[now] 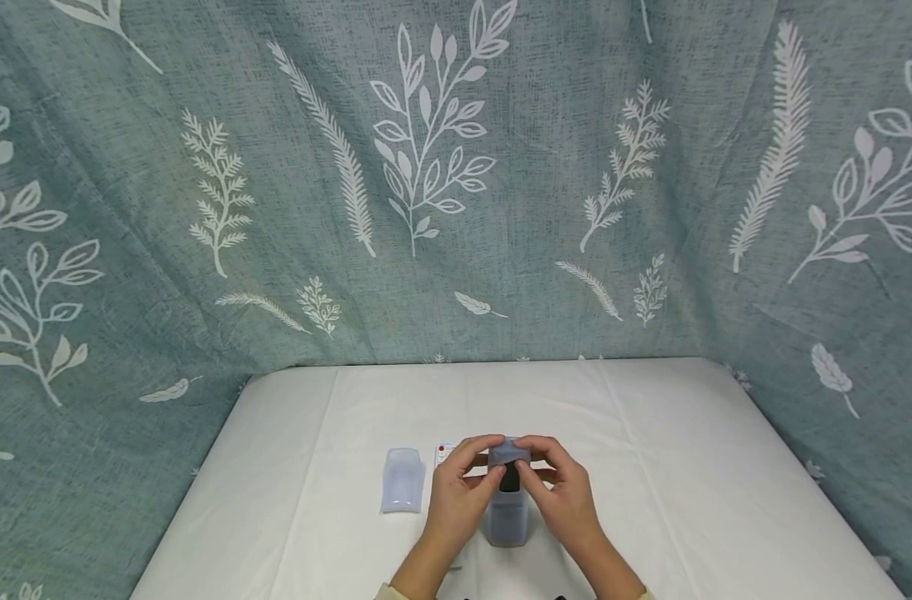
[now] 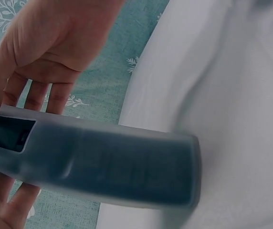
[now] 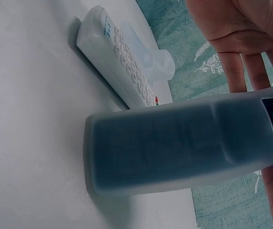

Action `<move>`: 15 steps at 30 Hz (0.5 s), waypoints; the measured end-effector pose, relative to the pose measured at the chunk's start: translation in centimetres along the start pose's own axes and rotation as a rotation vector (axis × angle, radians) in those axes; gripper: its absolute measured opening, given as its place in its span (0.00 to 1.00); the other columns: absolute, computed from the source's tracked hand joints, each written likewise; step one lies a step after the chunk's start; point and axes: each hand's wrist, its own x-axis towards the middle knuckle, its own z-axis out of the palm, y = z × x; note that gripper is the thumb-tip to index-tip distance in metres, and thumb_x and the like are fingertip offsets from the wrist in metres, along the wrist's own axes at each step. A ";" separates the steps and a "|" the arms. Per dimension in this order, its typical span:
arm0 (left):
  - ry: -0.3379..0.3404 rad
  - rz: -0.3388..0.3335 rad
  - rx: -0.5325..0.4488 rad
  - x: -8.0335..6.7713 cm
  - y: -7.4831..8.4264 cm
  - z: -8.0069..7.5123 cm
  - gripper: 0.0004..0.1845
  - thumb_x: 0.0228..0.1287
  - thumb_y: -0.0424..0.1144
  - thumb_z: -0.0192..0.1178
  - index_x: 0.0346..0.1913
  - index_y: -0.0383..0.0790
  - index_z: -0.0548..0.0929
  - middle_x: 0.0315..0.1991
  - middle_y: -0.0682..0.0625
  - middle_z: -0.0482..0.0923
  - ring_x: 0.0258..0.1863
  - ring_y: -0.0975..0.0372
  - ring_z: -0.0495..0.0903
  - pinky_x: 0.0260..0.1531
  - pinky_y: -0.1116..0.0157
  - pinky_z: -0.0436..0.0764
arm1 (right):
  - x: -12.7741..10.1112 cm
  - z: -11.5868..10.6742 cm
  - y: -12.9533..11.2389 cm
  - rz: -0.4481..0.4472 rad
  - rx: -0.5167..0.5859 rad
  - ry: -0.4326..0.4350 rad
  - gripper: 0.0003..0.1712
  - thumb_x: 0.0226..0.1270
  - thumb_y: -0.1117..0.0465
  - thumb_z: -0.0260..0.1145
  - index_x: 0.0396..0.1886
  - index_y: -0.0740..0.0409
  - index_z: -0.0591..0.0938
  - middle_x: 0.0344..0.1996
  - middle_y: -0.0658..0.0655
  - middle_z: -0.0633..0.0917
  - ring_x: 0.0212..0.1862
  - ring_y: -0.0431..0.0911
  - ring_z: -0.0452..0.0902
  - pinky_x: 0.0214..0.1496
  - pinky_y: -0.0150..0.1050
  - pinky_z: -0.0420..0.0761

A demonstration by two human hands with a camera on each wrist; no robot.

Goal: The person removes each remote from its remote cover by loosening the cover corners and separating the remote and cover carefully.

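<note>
Both hands are at the upper end of a dark remote control (image 1: 510,479) in a translucent bluish-grey silicone cover (image 1: 508,523). My left hand (image 1: 459,492) grips the cover's left side, thumb near the dark opening. On the opposite side my right hand (image 1: 564,487) grips it likewise, the two hands nearly meeting. Most of the remote's body is inside the cover; a dark patch shows through the opening. In the right wrist view, the covered remote's lower end is close to the white cloth, and whether it touches cannot be told.
A white remote (image 3: 117,59) with several buttons lies left of the covered one, largely hidden by my left hand in the head view. Farther left lies a second translucent cover (image 1: 403,481). A white cloth (image 1: 336,533) covers the table; a green leaf-patterned curtain (image 1: 531,217) hangs behind.
</note>
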 end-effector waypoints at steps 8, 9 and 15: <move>-0.014 0.026 -0.005 0.0 -0.3 0.0 0.22 0.60 0.28 0.68 0.56 0.51 0.84 0.54 0.51 0.84 0.46 0.60 0.86 0.40 0.67 0.89 | 0.2 0.0 -0.6 -0.025 -0.044 0.050 0.14 0.58 0.77 0.69 0.41 0.60 0.85 0.39 0.58 0.89 0.39 0.31 0.82 0.31 0.31 0.86; -0.018 0.030 -0.007 0.0 -0.4 0.0 0.22 0.61 0.28 0.68 0.56 0.50 0.84 0.54 0.51 0.84 0.47 0.59 0.86 0.40 0.67 0.89 | 0.2 0.0 -0.7 -0.024 -0.051 0.057 0.13 0.58 0.77 0.69 0.41 0.60 0.85 0.39 0.58 0.89 0.39 0.31 0.82 0.31 0.30 0.86; -0.032 0.052 -0.005 -0.2 -0.3 0.0 0.21 0.61 0.28 0.67 0.57 0.48 0.83 0.54 0.50 0.84 0.47 0.59 0.86 0.40 0.67 0.89 | 0.2 -0.3 -0.8 -0.034 -0.079 0.068 0.10 0.61 0.74 0.69 0.39 0.59 0.87 0.38 0.58 0.90 0.38 0.28 0.82 0.30 0.26 0.84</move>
